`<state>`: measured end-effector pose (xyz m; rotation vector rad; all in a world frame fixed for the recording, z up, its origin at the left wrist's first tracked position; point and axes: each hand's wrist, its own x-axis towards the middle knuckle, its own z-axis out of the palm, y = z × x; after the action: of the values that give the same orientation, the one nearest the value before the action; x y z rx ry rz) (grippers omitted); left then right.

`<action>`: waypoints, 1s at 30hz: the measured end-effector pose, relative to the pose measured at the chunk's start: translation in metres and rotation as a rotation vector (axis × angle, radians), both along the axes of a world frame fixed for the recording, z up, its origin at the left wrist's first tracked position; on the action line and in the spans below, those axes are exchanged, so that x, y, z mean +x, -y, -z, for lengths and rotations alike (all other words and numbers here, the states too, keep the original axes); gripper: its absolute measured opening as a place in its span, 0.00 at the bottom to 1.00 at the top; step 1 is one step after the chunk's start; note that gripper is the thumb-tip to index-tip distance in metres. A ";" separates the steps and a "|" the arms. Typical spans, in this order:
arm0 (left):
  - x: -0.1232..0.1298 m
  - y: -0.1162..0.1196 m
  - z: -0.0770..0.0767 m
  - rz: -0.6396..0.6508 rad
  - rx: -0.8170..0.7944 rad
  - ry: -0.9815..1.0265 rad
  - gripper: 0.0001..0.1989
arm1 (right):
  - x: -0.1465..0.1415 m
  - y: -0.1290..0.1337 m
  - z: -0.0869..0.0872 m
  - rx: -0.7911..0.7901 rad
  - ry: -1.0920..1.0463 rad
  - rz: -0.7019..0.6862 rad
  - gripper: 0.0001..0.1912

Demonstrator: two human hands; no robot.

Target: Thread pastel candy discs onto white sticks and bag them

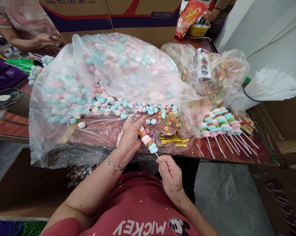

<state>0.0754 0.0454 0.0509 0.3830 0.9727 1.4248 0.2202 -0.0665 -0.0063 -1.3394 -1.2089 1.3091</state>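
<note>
The person's left hand (129,139), a metal bangle at its wrist, has its fingers curled around the upper end of a skewer of pastel pink, white and blue round candies (149,144). Its thumb lies along the top of the skewer, and the candies run out past the fingers, slanting down toward the other hand. The right hand (171,178) pinches the bare tip of the thin white stick (157,155) between thumb and forefinger, the other fingers folded in.

Just beyond the left fingertips lie loose pastel candies (106,101) by a large clear plastic bag (128,65). Small multicoloured ring candies (174,119) and shiny gold twist ties (172,139) lie to the right of those fingers. Farther right, finished candy skewers (220,123) rest in a row on the reddish-brown wooden table (251,154).
</note>
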 end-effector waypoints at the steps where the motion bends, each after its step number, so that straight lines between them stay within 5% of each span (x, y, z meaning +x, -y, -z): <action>1: 0.000 0.000 0.002 0.013 0.001 -0.007 0.19 | 0.001 0.000 0.001 0.015 0.024 0.015 0.16; 12: 0.009 0.009 0.005 -0.029 0.025 0.044 0.21 | -0.002 -0.005 0.005 -0.024 -0.050 0.100 0.17; 18: 0.010 0.010 0.003 -0.012 -0.030 0.074 0.21 | 0.003 -0.007 0.005 0.536 0.675 0.144 0.11; 22: 0.013 0.012 0.006 -0.028 -0.083 0.071 0.20 | -0.001 -0.007 0.002 0.763 0.868 0.110 0.11; 25: 0.017 0.015 0.008 0.012 -0.111 0.062 0.21 | -0.003 -0.006 -0.001 0.640 0.725 0.039 0.12; 30: 0.009 0.015 0.007 0.103 -0.121 0.086 0.20 | -0.001 -0.003 -0.001 0.103 0.101 -0.017 0.15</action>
<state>0.0848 0.0304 0.0440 0.2762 0.9503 1.2732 0.2197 -0.0637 -0.0051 -1.3373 -1.3414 1.1864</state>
